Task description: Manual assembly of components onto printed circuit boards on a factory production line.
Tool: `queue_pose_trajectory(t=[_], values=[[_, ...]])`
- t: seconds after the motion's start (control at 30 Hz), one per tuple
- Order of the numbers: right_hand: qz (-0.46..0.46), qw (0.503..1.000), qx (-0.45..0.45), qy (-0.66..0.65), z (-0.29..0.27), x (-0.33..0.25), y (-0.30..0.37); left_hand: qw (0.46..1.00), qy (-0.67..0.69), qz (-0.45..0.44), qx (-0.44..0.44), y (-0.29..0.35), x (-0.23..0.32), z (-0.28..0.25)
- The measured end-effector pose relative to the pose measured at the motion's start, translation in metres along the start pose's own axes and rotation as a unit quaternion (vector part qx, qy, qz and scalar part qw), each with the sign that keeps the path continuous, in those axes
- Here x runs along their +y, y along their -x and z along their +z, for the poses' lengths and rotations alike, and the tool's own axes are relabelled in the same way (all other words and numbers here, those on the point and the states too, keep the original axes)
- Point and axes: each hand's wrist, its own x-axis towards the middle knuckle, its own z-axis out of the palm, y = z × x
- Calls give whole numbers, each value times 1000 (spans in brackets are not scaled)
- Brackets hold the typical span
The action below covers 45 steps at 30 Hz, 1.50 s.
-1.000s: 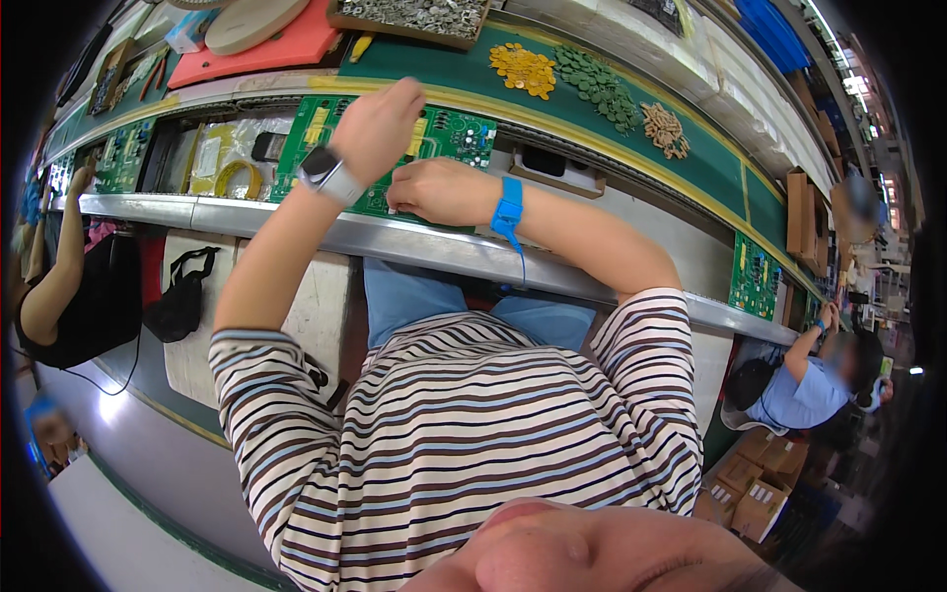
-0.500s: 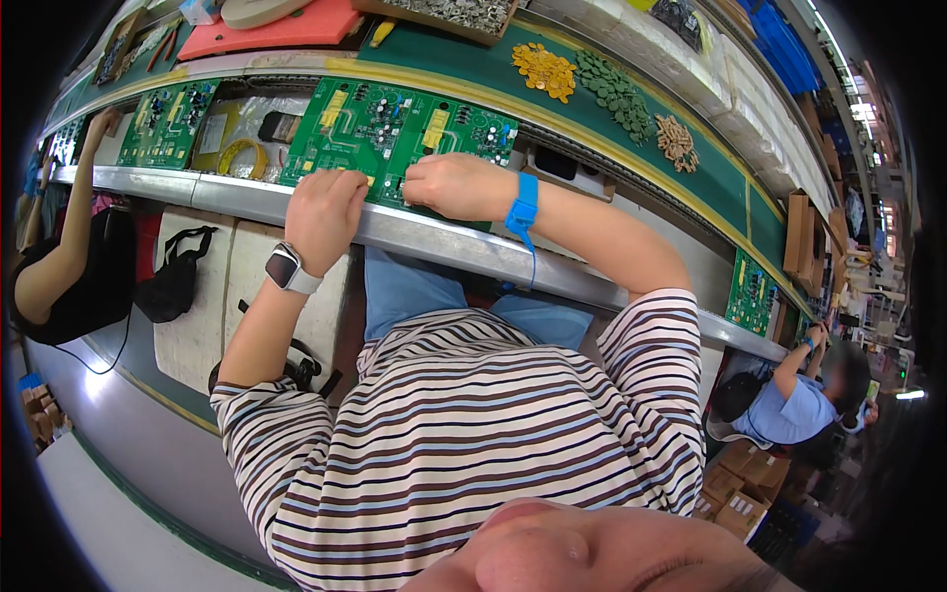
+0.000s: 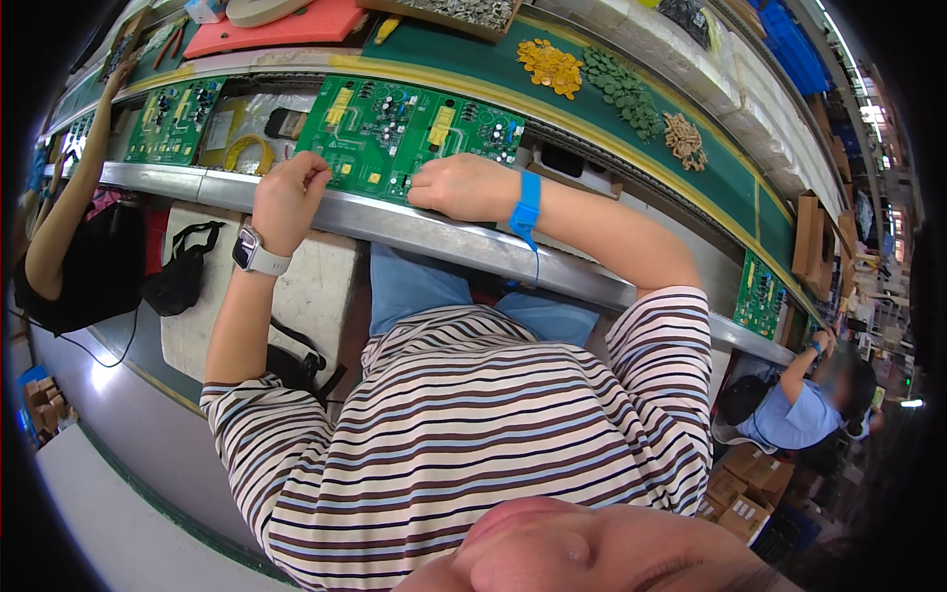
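A green circuit board [image 3: 367,150] populated with yellow blocks and small parts lies on the rail track before me. Over its near left corner, my left hand [image 3: 287,202] is closed in a pinch; whatever its fingertips hold is too small to make out. My right hand [image 3: 462,187], with a blue strap at the wrist, rests at the board's near edge right of the middle. Its fingers are curled together against the board, hiding anything between them.
Piles of yellow discs [image 3: 550,69], green discs [image 3: 621,91] and tan parts [image 3: 684,142] lie on the green shelf beyond. The metal rail [image 3: 395,218] runs along the near side. Another board [image 3: 174,120] sits left, near a co-worker's arm [image 3: 77,187].
My left hand has moved left from the board's near edge to its corner. My right hand stays about where it was. The left co-worker's arm has reached farther up toward the shelf.
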Motion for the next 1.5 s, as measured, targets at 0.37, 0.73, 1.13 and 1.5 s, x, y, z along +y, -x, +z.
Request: queue_pose_trajectory(t=[0.37,0.73,1.13,1.5], values=[[39,997,27,59,-8,-14,16,999,-45,-7,-26,-7,-11,0],[331,894,151,261,-62,76,95,989,-114,-84,-44,-9,-18,0],[424,860,100,265,-56,85,103,990,-101,-94,-27,-8,-21,6],[393,869,118,276,-57,84,106,990,-105,-87,-22,-9,-18,7]])
